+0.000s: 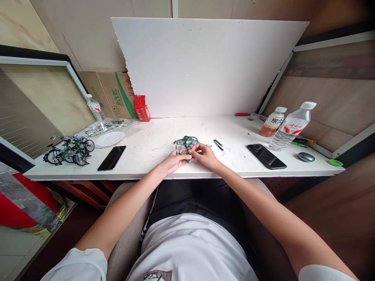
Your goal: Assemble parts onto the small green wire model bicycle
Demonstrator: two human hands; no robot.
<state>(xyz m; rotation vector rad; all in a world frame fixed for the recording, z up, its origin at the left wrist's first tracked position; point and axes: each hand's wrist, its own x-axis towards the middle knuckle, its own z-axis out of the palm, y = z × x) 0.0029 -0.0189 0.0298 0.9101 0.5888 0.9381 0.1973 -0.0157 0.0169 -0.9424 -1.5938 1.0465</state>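
Green model bike (186, 142) is at clock center, over the near-middle of the white table (164, 134); can't tell if it touches the surface. Left hand (174, 160) grips its near side from 7 o'clock. Right hand (204, 155) comes in from 4, thumb and fingertips pinched on the near side; exact pinch point too small to read.

Just beside at 3: small dark green strips (218, 144) lying flat. Farther at 3: black phone (266, 156), screen cracked or smudged, then grey oval object (306, 157) and green cap (335, 162). Between 2 and 3: tea bottle (273, 122) and water bottle (292, 127), both upright. Red tool (242, 114) at 2.

At 9: dark phone (111, 158), white plates (110, 138), then clustered model bikes (70, 151). At 10: green sprues (113, 126), red box (142, 110), carton (113, 95). At 12: white board (205, 66) leaning on the wall.
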